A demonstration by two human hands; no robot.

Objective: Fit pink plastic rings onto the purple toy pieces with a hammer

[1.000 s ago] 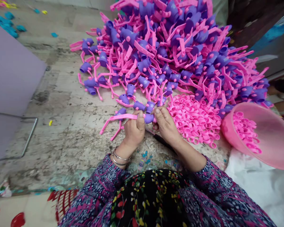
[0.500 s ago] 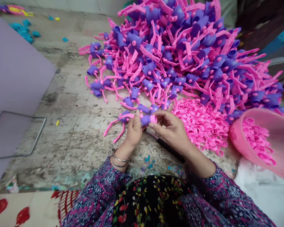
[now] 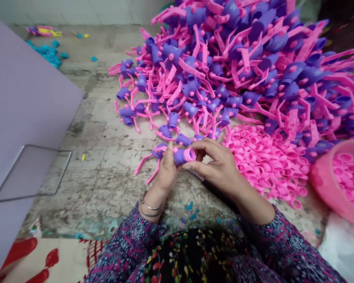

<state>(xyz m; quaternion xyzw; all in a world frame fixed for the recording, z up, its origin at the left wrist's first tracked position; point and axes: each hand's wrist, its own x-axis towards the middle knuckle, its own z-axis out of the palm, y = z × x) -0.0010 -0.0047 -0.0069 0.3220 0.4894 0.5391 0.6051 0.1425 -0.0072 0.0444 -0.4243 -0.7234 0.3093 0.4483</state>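
Note:
My left hand is closed round a purple part with pink arms, its thumb on top. A pink ring sits on the right end of that part, its opening facing right and toward me. The fingers of my right hand are closed at the ring end, thumb below and forefinger above. A dark-handled tool lies under my right hand, partly covered. Just beyond my hands is a large pile of purple and pink parts, with loose pink rings heaped to the right.
At the right edge stands a pink bowl with more rings, beside a white cloth. A pale purple panel with a wire handle fills the left. Blue scraps lie at the back left.
The ring end of the held part has turned more toward me, showing its opening. The surroundings have shifted in view, the bowl further right.

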